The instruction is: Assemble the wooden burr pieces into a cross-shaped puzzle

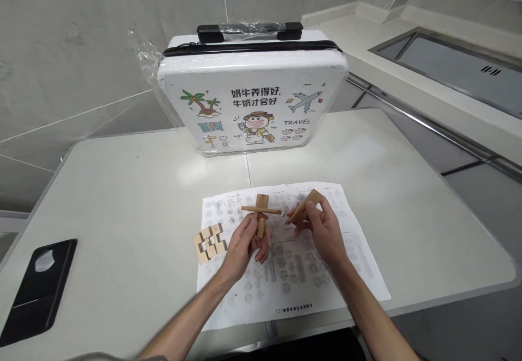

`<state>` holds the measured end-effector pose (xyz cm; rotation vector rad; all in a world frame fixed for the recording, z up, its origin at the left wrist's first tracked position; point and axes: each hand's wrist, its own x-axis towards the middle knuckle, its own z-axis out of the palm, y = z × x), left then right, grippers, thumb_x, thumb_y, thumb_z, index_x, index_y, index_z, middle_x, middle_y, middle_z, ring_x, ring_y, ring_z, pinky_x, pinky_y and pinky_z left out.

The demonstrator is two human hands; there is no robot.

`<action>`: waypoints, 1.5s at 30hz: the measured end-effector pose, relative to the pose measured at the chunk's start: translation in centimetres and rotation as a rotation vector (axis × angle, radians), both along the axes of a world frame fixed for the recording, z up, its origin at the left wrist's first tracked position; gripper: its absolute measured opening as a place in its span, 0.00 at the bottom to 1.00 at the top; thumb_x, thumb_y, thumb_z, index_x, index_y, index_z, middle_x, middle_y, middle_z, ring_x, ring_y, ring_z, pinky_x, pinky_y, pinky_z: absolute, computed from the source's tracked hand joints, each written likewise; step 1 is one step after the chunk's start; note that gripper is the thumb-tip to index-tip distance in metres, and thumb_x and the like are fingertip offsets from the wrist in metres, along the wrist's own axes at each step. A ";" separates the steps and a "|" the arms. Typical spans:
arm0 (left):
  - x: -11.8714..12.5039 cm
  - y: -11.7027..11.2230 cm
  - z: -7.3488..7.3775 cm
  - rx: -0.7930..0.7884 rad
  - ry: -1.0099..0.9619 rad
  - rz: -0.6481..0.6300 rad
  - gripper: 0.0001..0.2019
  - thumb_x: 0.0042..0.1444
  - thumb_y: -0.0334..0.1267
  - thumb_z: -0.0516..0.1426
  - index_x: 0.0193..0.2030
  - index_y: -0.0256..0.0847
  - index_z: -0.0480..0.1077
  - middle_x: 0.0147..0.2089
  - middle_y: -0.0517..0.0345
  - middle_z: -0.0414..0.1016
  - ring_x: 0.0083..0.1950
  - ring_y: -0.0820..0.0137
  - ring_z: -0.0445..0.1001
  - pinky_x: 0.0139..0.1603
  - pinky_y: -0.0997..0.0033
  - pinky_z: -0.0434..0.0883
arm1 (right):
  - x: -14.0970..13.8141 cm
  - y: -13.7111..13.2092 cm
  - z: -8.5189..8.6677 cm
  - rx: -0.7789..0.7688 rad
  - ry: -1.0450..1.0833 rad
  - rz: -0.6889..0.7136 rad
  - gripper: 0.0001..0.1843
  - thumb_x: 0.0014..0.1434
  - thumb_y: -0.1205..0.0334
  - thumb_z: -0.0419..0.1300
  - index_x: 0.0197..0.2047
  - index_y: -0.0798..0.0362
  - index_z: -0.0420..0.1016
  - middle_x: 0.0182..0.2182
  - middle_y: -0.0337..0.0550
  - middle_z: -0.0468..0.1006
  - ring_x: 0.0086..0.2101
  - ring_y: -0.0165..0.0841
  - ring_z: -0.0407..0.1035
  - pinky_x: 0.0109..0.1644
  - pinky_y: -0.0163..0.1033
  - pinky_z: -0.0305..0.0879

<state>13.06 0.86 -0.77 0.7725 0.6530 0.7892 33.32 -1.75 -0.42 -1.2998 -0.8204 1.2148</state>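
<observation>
1. Left hand [241,243]: fingers closed round crossed wooden pieces [261,210], over printed sheet [293,296] on bench [122,187].
2. Right hand [325,229]: thumb and fingers pinch loose wooden piece [306,204], just beside, apart.
3. My take: steady left, turn right; check faces match before contact; forcing might slip pieces.
</observation>
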 end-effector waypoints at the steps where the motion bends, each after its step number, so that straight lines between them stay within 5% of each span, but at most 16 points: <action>1: 0.0 0.0 0.0 -0.001 -0.002 -0.013 0.14 0.75 0.50 0.51 0.51 0.40 0.67 0.33 0.60 0.75 0.17 0.80 0.59 0.20 0.75 0.66 | 0.0 -0.1 0.0 -0.021 0.059 0.009 0.18 0.73 0.40 0.56 0.48 0.46 0.66 0.34 0.41 0.81 0.26 0.35 0.75 0.25 0.38 0.71; 6: 0.0 0.0 -0.1 -0.022 -0.025 -0.049 0.14 0.75 0.48 0.52 0.46 0.39 0.67 0.35 0.57 0.76 0.18 0.81 0.61 0.21 0.75 0.67 | 0.3 -0.1 -0.3 -0.063 0.124 0.093 0.19 0.74 0.40 0.54 0.41 0.46 0.64 0.28 0.32 0.71 0.17 0.25 0.57 0.18 0.33 0.51; 12: -0.1 0.4 -0.2 -0.083 -0.045 -0.015 0.12 0.74 0.47 0.54 0.47 0.39 0.68 0.38 0.56 0.75 0.19 0.82 0.61 0.21 0.76 0.67 | 0.4 0.1 -0.1 -0.044 0.072 0.254 0.17 0.73 0.46 0.60 0.56 0.48 0.71 0.36 0.39 0.76 0.29 0.30 0.64 0.37 0.38 0.65; 16: 0.0 0.5 0.0 -0.123 -0.039 -0.008 0.14 0.73 0.47 0.56 0.52 0.38 0.69 0.37 0.57 0.75 0.19 0.82 0.59 0.20 0.76 0.66 | 0.7 -0.3 -0.3 -0.055 0.152 0.257 0.19 0.72 0.46 0.62 0.59 0.45 0.66 0.32 0.37 0.78 0.23 0.27 0.63 0.27 0.34 0.59; 21: 0.1 0.5 0.3 -0.125 -0.030 -0.045 0.14 0.72 0.49 0.57 0.46 0.37 0.69 0.36 0.56 0.75 0.20 0.81 0.61 0.22 0.75 0.66 | 1.0 -0.7 -0.5 -0.028 0.168 0.269 0.17 0.72 0.44 0.60 0.56 0.45 0.69 0.24 0.29 0.68 0.16 0.23 0.53 0.18 0.31 0.47; 45: -0.3 0.3 0.2 -0.150 -0.177 -0.259 0.14 0.73 0.48 0.56 0.54 0.39 0.67 0.32 0.59 0.73 0.20 0.79 0.63 0.23 0.75 0.70 | 0.3 -0.7 0.1 0.016 0.132 0.433 0.20 0.75 0.45 0.56 0.64 0.45 0.65 0.31 0.36 0.71 0.26 0.30 0.60 0.28 0.36 0.59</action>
